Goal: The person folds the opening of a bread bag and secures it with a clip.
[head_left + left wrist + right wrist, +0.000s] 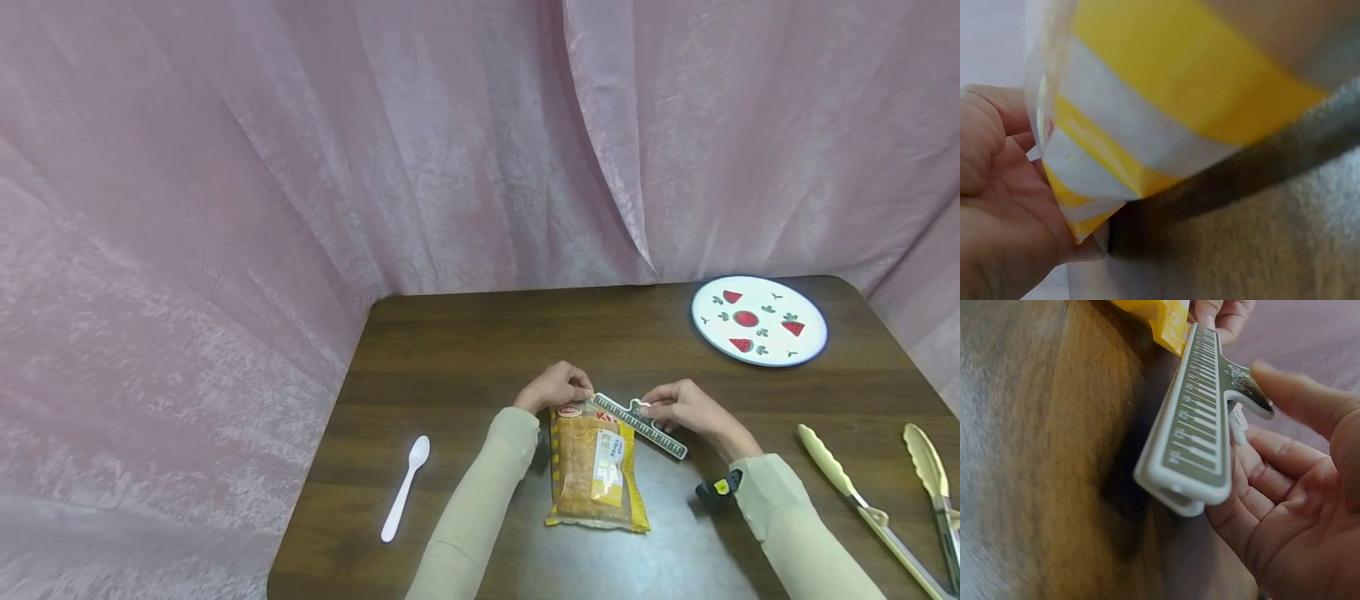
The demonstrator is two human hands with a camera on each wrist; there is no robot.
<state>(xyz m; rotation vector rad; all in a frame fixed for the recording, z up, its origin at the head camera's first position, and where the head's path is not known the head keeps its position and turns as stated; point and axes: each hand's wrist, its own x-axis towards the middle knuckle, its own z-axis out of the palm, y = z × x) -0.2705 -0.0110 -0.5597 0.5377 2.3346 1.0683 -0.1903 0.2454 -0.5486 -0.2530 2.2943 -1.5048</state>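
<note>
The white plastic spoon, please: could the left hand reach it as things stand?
Probably, once the left hand releases the yellow-striped plastic bag; only brown wooden tabletop shows between hand and spoon.

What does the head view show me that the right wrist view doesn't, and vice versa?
Only the head view: the patterned plate, the white spoon and the tongs.

Only the right wrist view: readable numbers along the clip, and the gap between its bars.

Both: that clip, the right hand pinching it, the left hand, the yellow package, cropped in the wrist view, the table and pink curtain.
</note>
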